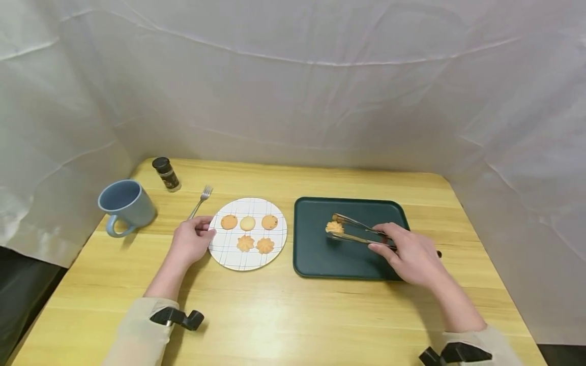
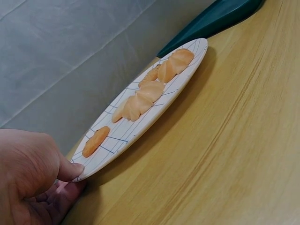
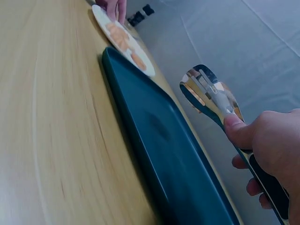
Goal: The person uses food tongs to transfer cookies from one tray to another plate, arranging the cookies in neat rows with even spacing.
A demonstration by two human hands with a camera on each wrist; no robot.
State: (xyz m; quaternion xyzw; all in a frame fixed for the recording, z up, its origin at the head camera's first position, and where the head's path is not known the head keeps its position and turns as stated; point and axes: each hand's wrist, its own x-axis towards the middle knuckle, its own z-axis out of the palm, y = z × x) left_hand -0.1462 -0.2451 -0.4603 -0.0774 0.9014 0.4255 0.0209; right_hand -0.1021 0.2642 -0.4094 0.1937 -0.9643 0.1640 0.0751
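Observation:
My left hand (image 1: pixel 193 240) pinches the left rim of a white plate (image 1: pixel 233 256) with a blue grid pattern, thumb on top in the left wrist view. Several cookies lie on the plate: round ones (image 1: pixel 247 223) behind, flower-shaped ones (image 1: pixel 245 243) in front. In my right hand (image 1: pixel 412 254) are metal tongs (image 1: pixel 354 239), gripped by their arms. Between the tong tips a flower-shaped cookie (image 1: pixel 334 227) is held above a dark green tray (image 1: pixel 316 262). From the right wrist view the tong heads (image 3: pixel 211 89) mostly hide that cookie.
A blue mug (image 1: pixel 133 206) stands at the far left, with a black-capped spice jar (image 1: pixel 167 175) behind it. Beyond my left hand lies a fork (image 1: pixel 203 196), its handle partly covered. Pale cloth (image 1: pixel 293 101) walls the back and sides of the wooden table (image 1: pixel 265 325).

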